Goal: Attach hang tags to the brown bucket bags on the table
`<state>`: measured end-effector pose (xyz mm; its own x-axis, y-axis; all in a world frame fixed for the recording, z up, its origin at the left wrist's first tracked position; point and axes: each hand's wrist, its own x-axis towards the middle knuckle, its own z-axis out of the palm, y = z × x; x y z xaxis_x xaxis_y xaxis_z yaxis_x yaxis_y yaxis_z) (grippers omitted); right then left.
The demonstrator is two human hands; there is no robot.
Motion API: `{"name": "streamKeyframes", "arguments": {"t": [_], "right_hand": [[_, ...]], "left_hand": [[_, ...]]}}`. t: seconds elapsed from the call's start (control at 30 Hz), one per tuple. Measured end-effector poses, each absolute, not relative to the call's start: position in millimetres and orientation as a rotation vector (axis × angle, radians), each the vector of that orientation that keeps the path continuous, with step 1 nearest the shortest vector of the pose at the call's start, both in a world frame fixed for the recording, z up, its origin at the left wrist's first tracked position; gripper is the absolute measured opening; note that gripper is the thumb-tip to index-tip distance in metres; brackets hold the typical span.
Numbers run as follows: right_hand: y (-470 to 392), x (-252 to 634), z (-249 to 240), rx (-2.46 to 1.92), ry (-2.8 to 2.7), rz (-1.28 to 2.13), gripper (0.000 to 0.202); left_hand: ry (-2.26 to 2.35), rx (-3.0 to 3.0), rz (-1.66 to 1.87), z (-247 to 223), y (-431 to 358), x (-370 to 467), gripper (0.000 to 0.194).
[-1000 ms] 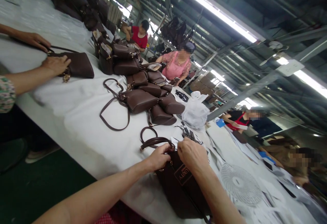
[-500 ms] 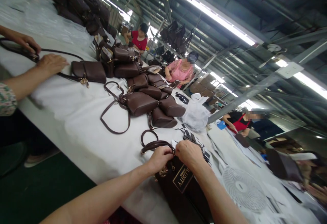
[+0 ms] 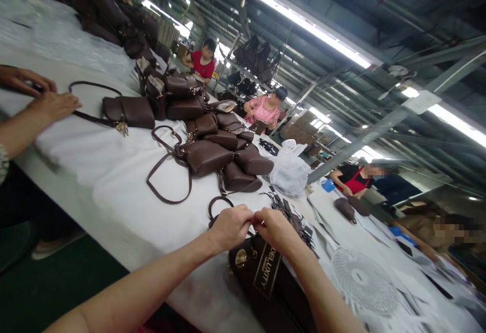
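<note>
A dark brown handbag [image 3: 284, 297] lies in front of me at the table's near edge. My left hand [image 3: 232, 225] and my right hand [image 3: 274, 225] meet above its top, fingers closed in a pinch. What they pinch is too small and covered to make out. Just below the right hand, a black hang tag [image 3: 268, 271] with gold lettering rests against the bag. Beside it is a round gold charm [image 3: 240, 258]. The bag's handle [image 3: 219, 200] loops up behind my left hand, partly hidden by it.
Several brown bags [image 3: 208, 157] are heaped ahead on the white-covered table [image 3: 114, 181]. Black tags with cords [image 3: 290, 216] lie past my right hand, near a white fan [image 3: 364, 280] and a plastic bag [image 3: 290, 171]. At left, a co-worker's hands [image 3: 49, 100] handle another bag's strap.
Both my hands have risen slightly off the bag and come together fingertip to fingertip. The tag hangs more upright. The co-worker's hands at left have shifted left and down.
</note>
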<state>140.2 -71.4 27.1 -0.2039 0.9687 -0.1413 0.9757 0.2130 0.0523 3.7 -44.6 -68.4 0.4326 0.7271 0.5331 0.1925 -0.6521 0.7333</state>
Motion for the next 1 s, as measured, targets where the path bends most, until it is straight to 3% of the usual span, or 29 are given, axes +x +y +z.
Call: {"name": "streamKeyframes", "arguments": {"t": [0.17, 0.57, 1.0], "right_hand": [[-72.3, 142.3, 26.8, 1.845, 2.386, -0.111, 0.023], [-73.9, 151.2, 23.4, 1.923, 2.46, -0.181, 0.022], [-71.9, 157.1, 13.6, 2.029, 2.481, -0.167, 0.019]], "left_hand": [[0.735, 1.894, 1.276, -68.5, -42.7, 5.8, 0.015], [0.479, 1.097, 1.111, -85.2, -43.4, 29.7, 0.011], [0.46, 0.949, 1.107, -100.4, -38.3, 39.5, 0.02]]}}
